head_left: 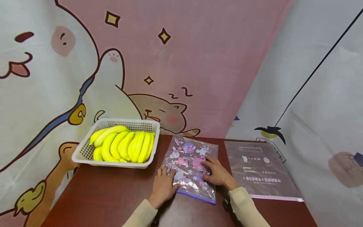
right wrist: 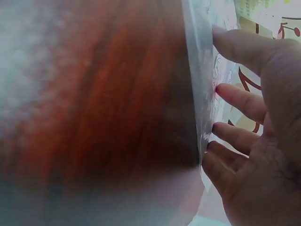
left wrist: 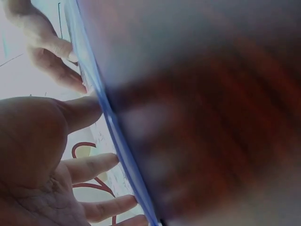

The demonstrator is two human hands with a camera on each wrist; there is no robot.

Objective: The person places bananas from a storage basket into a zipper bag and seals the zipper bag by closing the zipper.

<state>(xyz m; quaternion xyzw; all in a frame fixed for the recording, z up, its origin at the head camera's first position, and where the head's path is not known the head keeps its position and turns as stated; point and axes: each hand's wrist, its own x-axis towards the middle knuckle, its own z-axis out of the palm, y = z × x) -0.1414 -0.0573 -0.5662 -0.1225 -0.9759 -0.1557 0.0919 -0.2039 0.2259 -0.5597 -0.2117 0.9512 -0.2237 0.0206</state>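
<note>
A clear zip bag (head_left: 189, 170) printed with purple, pink and white cartoon figures lies flat on the table, its blue-purple zip edge toward me. My left hand (head_left: 163, 187) rests its spread fingertips on the bag's left side near the zip. On the right side of the bag, my right hand (head_left: 216, 171) touches the plastic with extended fingers. The left wrist view shows the left fingers (left wrist: 89, 167) meeting the bag beside the blue zip strip (left wrist: 123, 150). In the right wrist view the right fingertips (right wrist: 219, 89) press on the plastic.
A white plastic basket (head_left: 77, 154) holding several yellow bananas (head_left: 124, 145) stands at the back left. To the right lies a second translucent zip bag (head_left: 258, 170) with a pale pink zip. Cartoon-printed cloth (head_left: 210, 63) hangs behind and beside the brown table (head_left: 107, 195).
</note>
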